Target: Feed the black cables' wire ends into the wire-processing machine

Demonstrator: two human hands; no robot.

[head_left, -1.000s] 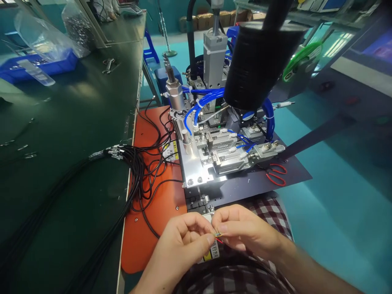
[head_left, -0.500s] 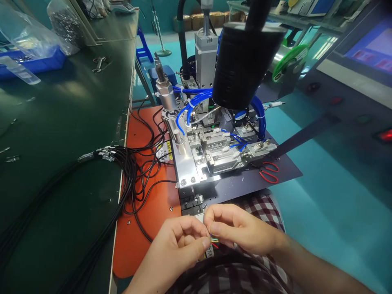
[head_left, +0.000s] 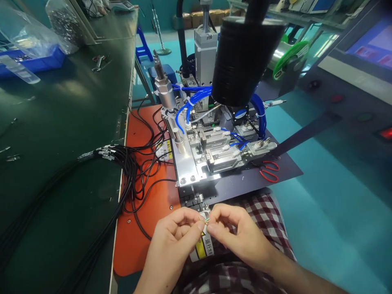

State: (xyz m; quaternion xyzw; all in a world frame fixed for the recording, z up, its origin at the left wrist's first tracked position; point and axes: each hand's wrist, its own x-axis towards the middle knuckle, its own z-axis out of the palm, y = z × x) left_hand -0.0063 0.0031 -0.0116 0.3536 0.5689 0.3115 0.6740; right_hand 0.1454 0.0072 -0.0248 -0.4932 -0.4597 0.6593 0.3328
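My left hand (head_left: 173, 237) and my right hand (head_left: 235, 232) meet fingertip to fingertip low in the view, above my checked lap. Both pinch the thin coloured wires (head_left: 206, 221) at the end of a cable. The fingers of each hand are curled closed around them. Just beyond the hands stands a metal fixture machine (head_left: 208, 143) with blue air hoses, and a small black clamp block (head_left: 192, 200) sits at its front edge.
A bundle of black cables (head_left: 101, 163) runs from the dark green bench (head_left: 61, 122) onto an orange mat (head_left: 147, 204). Red-handled scissors (head_left: 269, 170) lie on the dark plate at right. A large black cylinder (head_left: 245, 57) hangs above the machine. A blue tray (head_left: 30, 61) and plastic bags sit far left.
Both hands have moved up slightly toward the machine's front edge while still pinching the wires. The camera has shifted a little, so the yellow label under the hands now shows.
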